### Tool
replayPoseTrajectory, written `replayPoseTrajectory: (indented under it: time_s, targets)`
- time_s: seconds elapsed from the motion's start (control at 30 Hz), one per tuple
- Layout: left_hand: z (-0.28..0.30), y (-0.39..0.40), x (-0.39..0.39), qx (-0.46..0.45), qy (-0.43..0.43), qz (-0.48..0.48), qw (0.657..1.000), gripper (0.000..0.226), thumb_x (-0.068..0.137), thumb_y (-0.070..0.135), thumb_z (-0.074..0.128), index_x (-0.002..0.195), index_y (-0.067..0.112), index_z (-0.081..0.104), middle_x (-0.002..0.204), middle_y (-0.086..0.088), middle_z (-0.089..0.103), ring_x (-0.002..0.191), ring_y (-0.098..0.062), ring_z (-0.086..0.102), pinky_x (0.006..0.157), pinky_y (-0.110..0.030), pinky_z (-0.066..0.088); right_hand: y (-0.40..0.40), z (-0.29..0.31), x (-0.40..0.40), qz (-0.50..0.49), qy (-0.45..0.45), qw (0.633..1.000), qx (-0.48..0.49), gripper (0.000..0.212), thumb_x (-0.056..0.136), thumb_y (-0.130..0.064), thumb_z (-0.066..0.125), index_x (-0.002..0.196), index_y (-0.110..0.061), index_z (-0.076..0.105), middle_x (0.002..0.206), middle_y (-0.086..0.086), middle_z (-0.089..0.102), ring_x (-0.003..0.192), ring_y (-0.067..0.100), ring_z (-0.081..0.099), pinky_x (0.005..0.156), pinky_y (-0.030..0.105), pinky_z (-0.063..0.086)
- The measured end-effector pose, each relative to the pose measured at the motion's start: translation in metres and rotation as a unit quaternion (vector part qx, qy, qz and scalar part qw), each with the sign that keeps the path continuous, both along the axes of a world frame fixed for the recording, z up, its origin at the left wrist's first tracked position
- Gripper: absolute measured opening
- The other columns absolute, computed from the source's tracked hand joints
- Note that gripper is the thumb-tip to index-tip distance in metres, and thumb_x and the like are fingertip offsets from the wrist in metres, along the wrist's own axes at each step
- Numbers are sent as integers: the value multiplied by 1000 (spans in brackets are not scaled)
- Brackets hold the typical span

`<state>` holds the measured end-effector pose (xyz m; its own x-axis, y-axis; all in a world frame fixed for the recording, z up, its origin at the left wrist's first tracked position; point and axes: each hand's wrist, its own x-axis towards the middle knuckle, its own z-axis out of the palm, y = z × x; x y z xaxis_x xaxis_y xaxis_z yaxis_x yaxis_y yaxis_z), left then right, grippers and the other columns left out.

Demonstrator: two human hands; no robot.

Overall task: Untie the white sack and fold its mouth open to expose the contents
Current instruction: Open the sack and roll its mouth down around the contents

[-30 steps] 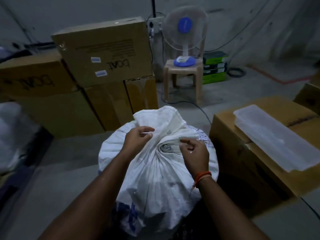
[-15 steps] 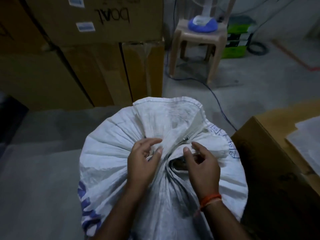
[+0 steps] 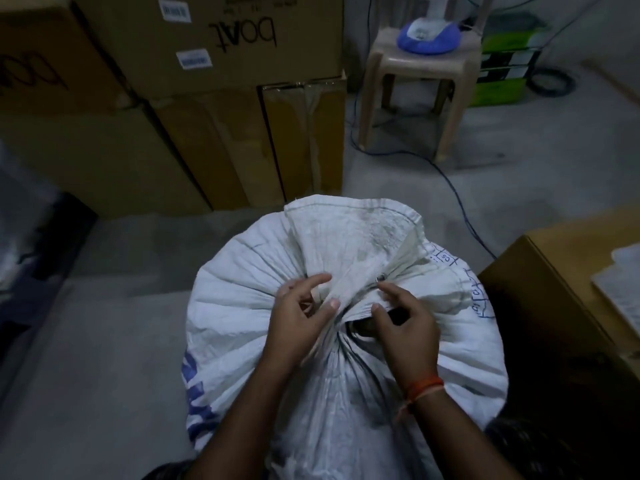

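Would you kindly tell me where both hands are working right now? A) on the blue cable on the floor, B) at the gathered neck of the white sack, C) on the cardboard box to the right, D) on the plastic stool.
B: the left hand and right hand both pinch the bunched fabric at the neck of the white sack, whose mouth is gathered shut.

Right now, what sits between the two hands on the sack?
In the head view, the gathered neck of the white sack bunches up between the left hand and right hand, its loose mouth flap fanning out beyond them.

Grey floor (image 3: 104, 341) — white sack (image 3: 242, 296), cardboard boxes (image 3: 207, 133), plastic stool (image 3: 419, 64)
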<state>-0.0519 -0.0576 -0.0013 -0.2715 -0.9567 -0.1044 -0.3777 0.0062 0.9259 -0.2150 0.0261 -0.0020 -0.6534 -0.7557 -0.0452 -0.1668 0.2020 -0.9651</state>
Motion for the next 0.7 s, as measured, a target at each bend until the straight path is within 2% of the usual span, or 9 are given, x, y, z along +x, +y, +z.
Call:
replayPoseTrajectory:
  time_s: [0.03,0.1,0.2,0.27,0.37,0.47,0.53,0.63,0.7]
  targets:
    - [2,6,5,-64,-56,10,996,34,84,34,85,116,40,75,142,2,51,113,-9,65,99,-25,57,4,-1,-2,1,-4,1000,-12,37,87,1,73,110,-28,77,111,-14,76,108,-10,66,94,9,50]
    - [10,16,10,-170,-95,-10,981,32,83,33,86,112,39,74,142,5,42,119,-9,55,97,-16,52,14,-2,-6,4,-17,999,-28,36,88,1,71,110,-28,77,114,-12,76,113,-5,66,99,16,51]
    - [24,20,5,-229,-125,-166,951,31,88,38,82,118,41,71,147,6,41,125,-10,51,101,-16,47,28,-1,-9,9,-21,999,-47,35,90,2,69,109,-26,77,116,-9,76,116,-5,65,101,13,49]
    - [26,9,-5,-234,-174,-233,928,35,91,37,79,124,42,71,150,4,40,126,-11,53,103,-20,47,33,-3,-10,9,-15,999,-43,34,90,2,68,109,-25,77,115,-8,76,114,-7,65,99,10,48]
    - [29,-10,-20,-196,-232,-263,916,38,93,34,78,130,40,72,144,-2,46,124,-15,57,101,-25,49,34,-7,-9,-3,-29,999,-20,32,90,-1,69,111,-23,78,109,-9,76,100,-7,67,99,27,56]
    - [30,-26,-24,-165,-256,-254,918,40,92,29,79,130,37,72,131,-2,56,102,-6,59,86,-11,45,28,-6,-11,-13,-42,999,2,28,89,-3,71,109,-20,80,87,-18,72,77,-8,66,91,34,60]
    - [28,-32,-23,-149,-242,-225,932,40,90,26,81,128,36,74,123,-2,59,92,-4,58,86,-15,51,23,-7,-11,-22,-51,998,2,25,88,-4,73,107,-18,81,87,-18,71,79,-4,67,92,34,59]
    - [19,-36,-19,-134,-253,-186,940,44,87,41,81,130,40,71,127,1,60,107,-11,59,93,-25,49,17,-11,-13,-38,-51,998,-11,12,85,-14,80,97,-17,82,95,-8,78,93,3,71,93,28,57]
    - [14,-37,-17,-123,-253,-192,940,48,87,43,81,133,41,69,127,5,63,110,-12,59,93,-29,50,16,-16,-13,-40,-46,998,-14,11,82,-18,85,93,-17,82,93,-8,79,90,1,72,86,22,55]
